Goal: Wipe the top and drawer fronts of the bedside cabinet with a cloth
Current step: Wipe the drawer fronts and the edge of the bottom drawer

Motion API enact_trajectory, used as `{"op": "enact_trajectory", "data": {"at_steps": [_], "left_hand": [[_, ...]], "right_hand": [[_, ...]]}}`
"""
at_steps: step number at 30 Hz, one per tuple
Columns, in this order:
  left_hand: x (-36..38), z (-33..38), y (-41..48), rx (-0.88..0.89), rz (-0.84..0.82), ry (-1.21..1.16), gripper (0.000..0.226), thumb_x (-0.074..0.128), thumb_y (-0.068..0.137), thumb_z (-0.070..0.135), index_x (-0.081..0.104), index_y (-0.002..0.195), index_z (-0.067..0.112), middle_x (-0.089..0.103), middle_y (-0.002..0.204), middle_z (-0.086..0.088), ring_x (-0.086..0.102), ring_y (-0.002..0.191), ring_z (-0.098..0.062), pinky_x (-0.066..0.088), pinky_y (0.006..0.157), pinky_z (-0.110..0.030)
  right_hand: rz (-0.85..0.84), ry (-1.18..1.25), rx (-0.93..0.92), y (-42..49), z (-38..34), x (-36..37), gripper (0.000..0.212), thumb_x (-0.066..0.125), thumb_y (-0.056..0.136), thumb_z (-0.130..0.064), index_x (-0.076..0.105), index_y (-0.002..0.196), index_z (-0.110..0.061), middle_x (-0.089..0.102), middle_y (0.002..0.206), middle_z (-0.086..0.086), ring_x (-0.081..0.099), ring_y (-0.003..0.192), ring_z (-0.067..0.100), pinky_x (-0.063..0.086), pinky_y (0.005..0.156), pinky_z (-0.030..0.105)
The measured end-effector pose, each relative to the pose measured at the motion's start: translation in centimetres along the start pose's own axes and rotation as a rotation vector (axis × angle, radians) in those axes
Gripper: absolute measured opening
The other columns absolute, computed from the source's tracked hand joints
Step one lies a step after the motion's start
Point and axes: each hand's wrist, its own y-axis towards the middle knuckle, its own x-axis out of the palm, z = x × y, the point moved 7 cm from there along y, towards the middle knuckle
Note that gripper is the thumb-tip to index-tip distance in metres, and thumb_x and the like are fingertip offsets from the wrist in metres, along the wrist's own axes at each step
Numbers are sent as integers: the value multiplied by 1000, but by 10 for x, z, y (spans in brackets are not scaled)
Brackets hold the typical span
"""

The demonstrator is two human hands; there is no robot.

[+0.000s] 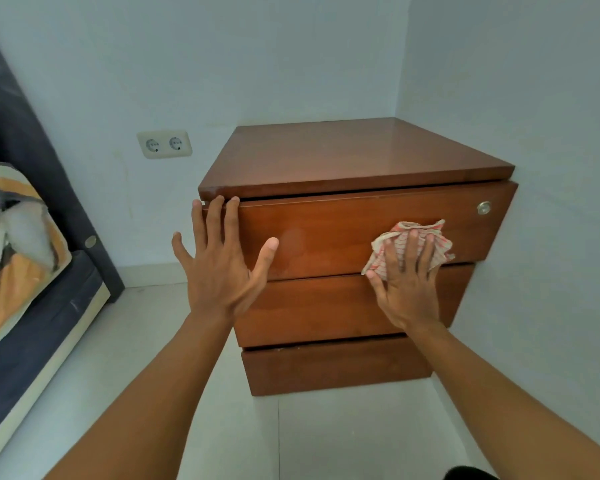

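Note:
The brown wooden bedside cabinet (pixel 343 161) stands in the room's corner, with three drawer fronts stacked below its glossy top. My right hand (pixel 407 285) presses a red-and-white patterned cloth (pixel 437 239) flat against the right part of the top drawer front (pixel 333 233), just above the seam to the middle drawer (pixel 312 310). My left hand (pixel 222 268) lies open with spread fingers against the left end of the top drawer, fingertips at its upper edge. A round lock (pixel 484 207) sits at the drawer's upper right. A faint damp patch shows mid-drawer.
A bed (pixel 32 306) with a dark frame and an orange-grey patterned cover stands at the left. A double wall socket (pixel 164 144) is on the back wall left of the cabinet. The right wall runs close beside the cabinet. Pale tiled floor (pixel 326 438) lies in front.

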Motion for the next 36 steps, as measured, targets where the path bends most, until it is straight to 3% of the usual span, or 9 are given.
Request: {"op": "enact_trajectory", "data": {"at_steps": [4,11,14,18,21,24,26,31,36], "left_hand": [[0,0,0,-3,1,10,85,23,93,77,23,159,23,22,167,-2,5,159,-27,14,118,-72],[3,1,0,-6,5,17,88,24,93,78,21,160,21,18,168,-4,1,159,-29,11,118,-73],[7,-2,1,6,-21,28,91,23,92,80,16,162,22,13,170,-4,-3,159,-30,7,118,-74],[10,-3,2,-3,-53,54,94,23,92,82,7,164,24,1,173,-3,-12,159,-28,0,118,-74],[8,0,-8,-16,-59,1,90,28,95,76,0,164,27,-11,173,-2,-15,158,-25,-5,119,-71],[17,-1,-49,-32,-81,-58,83,39,97,65,5,164,29,-11,172,0,-8,159,-25,5,120,-69],[34,-11,-74,-93,-166,-28,82,36,95,66,9,164,31,-13,172,2,-8,159,-27,10,120,-71],[60,-30,-68,-99,-283,55,83,22,93,74,-1,163,37,-23,170,5,-18,157,-28,0,118,-71],[67,-37,-66,-94,-296,64,81,23,95,73,-1,163,37,-23,170,4,-16,157,-30,0,118,-69]], "right_hand": [[-61,-5,94,0,45,-4,79,31,98,-64,5,162,-26,-4,170,18,-4,154,51,14,117,73],[-18,10,161,-3,98,-28,71,32,102,-48,10,162,-17,-5,169,23,-2,155,51,11,123,62],[115,120,213,-5,86,-45,57,39,107,-26,22,161,-18,5,171,17,6,157,42,22,124,56],[296,336,333,-10,58,-78,60,51,94,4,46,150,-15,38,160,10,39,145,33,46,108,43],[221,339,198,-14,14,-90,55,58,92,-4,49,144,-19,51,142,7,63,103,25,55,71,32],[32,199,44,-18,-23,-81,63,61,94,-21,41,152,-30,46,147,4,57,64,15,33,46,15],[-69,108,-10,-25,-40,-71,66,59,97,-38,32,158,-35,36,161,7,48,48,11,25,40,13],[-245,-15,-23,-25,-48,-52,73,36,99,-64,9,163,-41,-3,173,5,45,44,7,30,40,17],[-228,14,-28,-22,-49,-47,68,44,99,-59,26,160,-33,14,171,7,48,46,6,34,41,17]]}}
